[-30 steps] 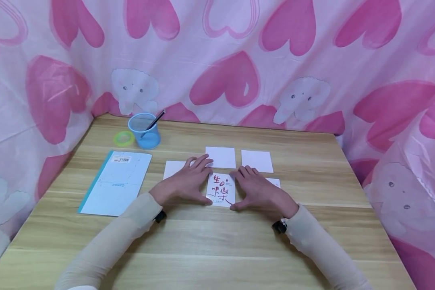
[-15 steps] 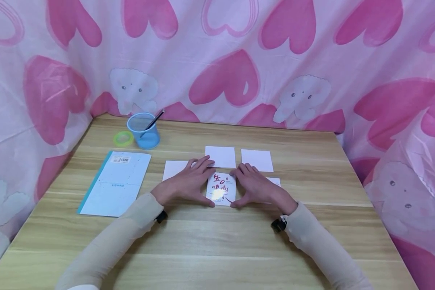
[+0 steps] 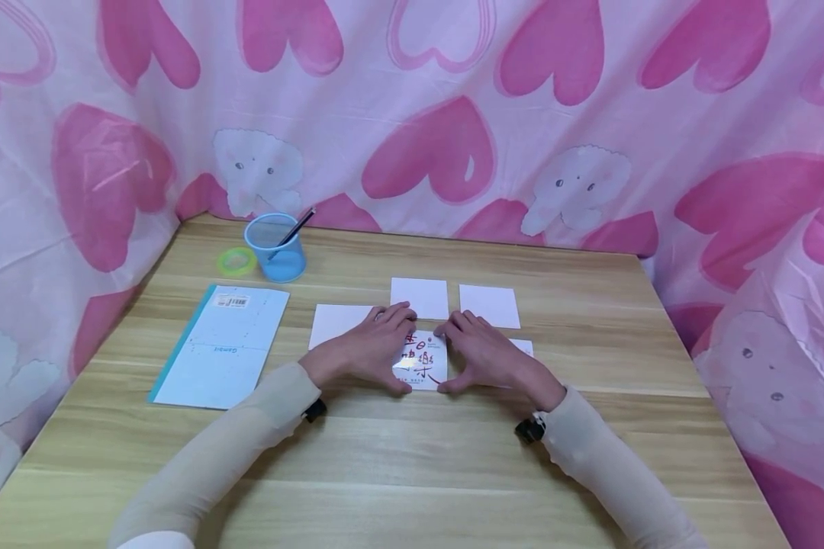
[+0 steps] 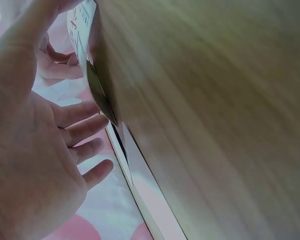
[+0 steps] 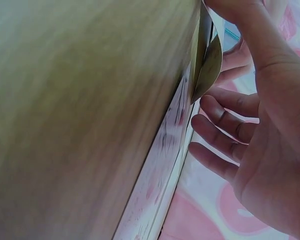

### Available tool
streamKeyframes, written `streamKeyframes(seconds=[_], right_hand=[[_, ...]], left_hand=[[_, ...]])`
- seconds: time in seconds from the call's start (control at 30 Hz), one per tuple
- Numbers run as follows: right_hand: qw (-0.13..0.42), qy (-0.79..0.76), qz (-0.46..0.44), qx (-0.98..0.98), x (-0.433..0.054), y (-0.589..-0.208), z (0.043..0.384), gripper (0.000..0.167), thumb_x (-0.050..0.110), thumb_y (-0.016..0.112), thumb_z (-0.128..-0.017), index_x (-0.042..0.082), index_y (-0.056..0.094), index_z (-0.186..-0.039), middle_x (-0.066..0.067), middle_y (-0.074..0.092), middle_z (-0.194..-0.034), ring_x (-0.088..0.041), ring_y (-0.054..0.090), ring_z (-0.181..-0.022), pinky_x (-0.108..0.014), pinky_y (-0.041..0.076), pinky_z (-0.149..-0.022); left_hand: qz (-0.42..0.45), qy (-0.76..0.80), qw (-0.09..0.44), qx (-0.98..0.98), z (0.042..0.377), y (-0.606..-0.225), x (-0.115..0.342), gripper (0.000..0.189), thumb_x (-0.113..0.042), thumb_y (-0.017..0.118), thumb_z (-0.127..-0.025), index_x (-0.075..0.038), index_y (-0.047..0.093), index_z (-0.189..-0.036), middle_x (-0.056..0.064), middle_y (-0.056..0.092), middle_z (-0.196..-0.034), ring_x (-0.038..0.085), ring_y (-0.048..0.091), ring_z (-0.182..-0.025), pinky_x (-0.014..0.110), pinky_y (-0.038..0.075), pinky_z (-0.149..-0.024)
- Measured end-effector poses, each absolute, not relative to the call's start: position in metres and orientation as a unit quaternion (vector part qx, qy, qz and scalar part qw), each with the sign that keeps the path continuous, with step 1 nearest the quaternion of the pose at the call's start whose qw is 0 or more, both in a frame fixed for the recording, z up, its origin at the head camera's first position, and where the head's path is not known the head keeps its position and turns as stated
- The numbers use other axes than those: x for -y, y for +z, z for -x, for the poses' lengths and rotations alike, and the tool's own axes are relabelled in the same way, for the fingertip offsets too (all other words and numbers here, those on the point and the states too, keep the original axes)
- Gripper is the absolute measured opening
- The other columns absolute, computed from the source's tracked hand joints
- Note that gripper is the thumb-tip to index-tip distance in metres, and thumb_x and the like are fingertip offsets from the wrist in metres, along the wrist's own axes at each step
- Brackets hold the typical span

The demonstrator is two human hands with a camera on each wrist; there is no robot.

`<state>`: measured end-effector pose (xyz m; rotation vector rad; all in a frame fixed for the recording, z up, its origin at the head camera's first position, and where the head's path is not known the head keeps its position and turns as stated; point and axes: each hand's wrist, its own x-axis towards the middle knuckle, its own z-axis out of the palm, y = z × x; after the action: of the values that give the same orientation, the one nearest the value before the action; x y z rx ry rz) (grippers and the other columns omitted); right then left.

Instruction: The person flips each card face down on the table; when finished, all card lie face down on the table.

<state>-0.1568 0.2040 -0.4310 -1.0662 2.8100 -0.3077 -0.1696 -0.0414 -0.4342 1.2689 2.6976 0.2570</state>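
A square white card (image 3: 427, 354) with red handwritten characters stands between the two hands in the head view. My left hand (image 3: 374, 347) holds its left side, thumb at the near corner and fingers at the far one. On the opposite side my right hand (image 3: 484, 352) grips it the same way. Both wrist views show the card bowed, with part of it raised off the wood. The remaining fingers of the left hand (image 4: 50, 145) and right hand (image 5: 255, 135) are spread and slightly bent.
Blank white cards lie behind (image 3: 419, 297), back right (image 3: 489, 306) and left (image 3: 336, 320); another (image 3: 524, 346) is partly hidden by the right hand. Farther left are a notebook (image 3: 220, 351), a green tape roll (image 3: 236, 261) and a blue mesh cup (image 3: 281, 263) holding a pen (image 3: 298, 226).
My left hand has shifted slightly right, and its fingers now cover part of the card's left side. The right hand stays nearly in place.
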Motion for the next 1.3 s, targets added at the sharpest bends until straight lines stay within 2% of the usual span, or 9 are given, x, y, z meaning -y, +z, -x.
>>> streamKeyframes(seconds=[0.2, 0.33, 0.47, 0.87, 1.03, 1.3], right_hand=[[0.065, -0.102, 0.351, -0.929, -0.203, -0.432, 0.153, 0.088, 0.067, 0.078, -0.066, 0.011, 0.055, -0.13, 0.002, 0.045, -0.117, -0.014, 0.038, -0.101, -0.033, 0.039, -0.091], [0.076, -0.095, 0.347, -0.93, -0.202, -0.431, 0.151, 0.098, 0.073, 0.075, -0.064, 0.01, 0.05, -0.135, 0.0, 0.045, -0.124, -0.015, 0.038, -0.107, -0.037, 0.038, -0.098], [0.082, -0.092, 0.348, -0.929, -0.201, -0.43, 0.151, 0.104, 0.074, 0.074, -0.063, 0.008, 0.048, -0.14, -0.001, 0.044, -0.126, -0.016, 0.037, -0.11, -0.038, 0.037, -0.1], [0.09, -0.093, 0.355, -0.926, -0.208, -0.424, 0.151, 0.097, 0.072, 0.075, -0.065, 0.012, 0.054, -0.138, 0.001, 0.045, -0.124, -0.015, 0.041, -0.105, -0.034, 0.043, -0.089], [0.08, -0.119, 0.365, -0.92, -0.209, -0.421, 0.149, 0.088, 0.065, 0.079, -0.066, 0.011, 0.058, -0.133, 0.001, 0.049, -0.123, -0.012, 0.045, -0.104, -0.033, 0.045, -0.089], [0.079, -0.158, 0.391, -0.903, -0.207, -0.421, 0.149, 0.07, 0.053, 0.083, -0.071, 0.014, 0.061, -0.125, 0.007, 0.05, -0.123, -0.007, 0.048, -0.109, -0.028, 0.044, -0.095]], left_hand=[[-0.424, 0.07, 0.055, -0.901, 0.169, -0.437, 0.038, 0.094, -0.072, 0.07, -0.065, -0.007, 0.052, -0.13, 0.009, 0.039, -0.143, 0.026, 0.022, -0.141, 0.045, 0.02, -0.111], [-0.424, 0.072, 0.05, -0.901, 0.167, -0.438, 0.04, 0.094, -0.073, 0.068, -0.066, -0.007, 0.053, -0.131, 0.009, 0.04, -0.144, 0.027, 0.023, -0.14, 0.046, 0.019, -0.111], [-0.414, 0.084, 0.059, -0.904, 0.164, -0.437, 0.041, 0.095, -0.073, 0.067, -0.067, -0.007, 0.052, -0.133, 0.009, 0.039, -0.146, 0.027, 0.022, -0.141, 0.047, 0.018, -0.112], [-0.398, 0.101, 0.089, -0.908, 0.163, -0.438, 0.039, 0.109, -0.082, 0.059, -0.07, -0.007, 0.041, -0.147, 0.008, 0.029, -0.154, 0.026, 0.01, -0.146, 0.047, 0.011, -0.114], [-0.406, 0.09, 0.085, -0.906, 0.166, -0.436, 0.035, 0.109, -0.083, 0.06, -0.069, -0.006, 0.045, -0.144, 0.008, 0.031, -0.153, 0.026, 0.013, -0.146, 0.048, 0.013, -0.114], [-0.407, 0.11, 0.087, -0.903, 0.168, -0.438, 0.033, 0.106, -0.079, 0.066, -0.068, -0.005, 0.047, -0.141, 0.008, 0.034, -0.15, 0.025, 0.019, -0.142, 0.048, 0.019, -0.111]])
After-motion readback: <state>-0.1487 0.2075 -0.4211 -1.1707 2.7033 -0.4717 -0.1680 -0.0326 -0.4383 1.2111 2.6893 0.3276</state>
